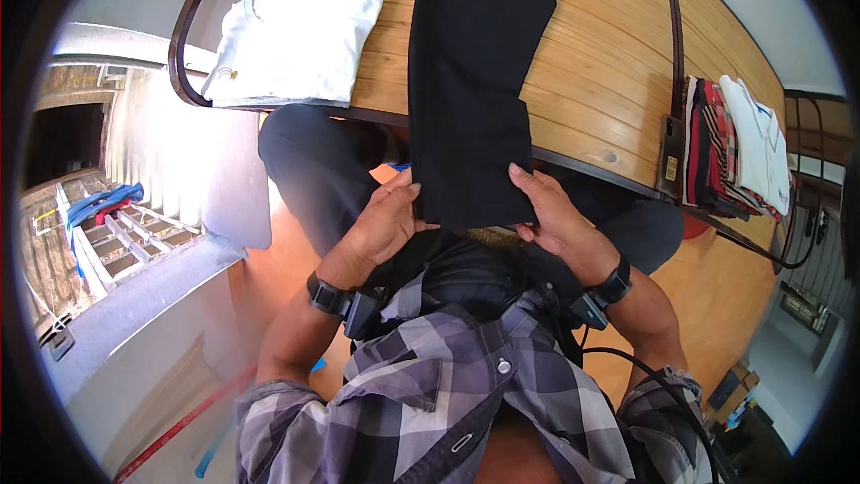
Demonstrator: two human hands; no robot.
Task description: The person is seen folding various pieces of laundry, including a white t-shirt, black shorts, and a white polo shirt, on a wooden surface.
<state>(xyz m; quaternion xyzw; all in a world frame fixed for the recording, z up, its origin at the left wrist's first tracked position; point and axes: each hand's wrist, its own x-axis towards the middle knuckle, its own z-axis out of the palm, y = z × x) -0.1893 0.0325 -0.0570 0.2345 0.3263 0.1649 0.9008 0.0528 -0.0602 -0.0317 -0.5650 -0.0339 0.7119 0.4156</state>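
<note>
A long piece of black cloth (pixel 477 81), apparently a pair of folded trousers, stretches over the wooden slatted table (pixel 605 74) and hangs past its near edge towards my lap. My left hand (pixel 393 215) pinches the near end at its left corner, thumb on top and fingers underneath. At the right corner my right hand (pixel 554 208) grips it the same way. Between both hands the cloth lies fairly flat. Its far end runs out of the top of the view.
A folded white T-shirt (pixel 295 40) lies at the table's left end. To the right are a stack of folded striped and checked clothes (pixel 712 154), a white collared shirt (pixel 756 141) and a phone (pixel 670 158) near the edge. Dark metal rails (pixel 178 47) bound the table.
</note>
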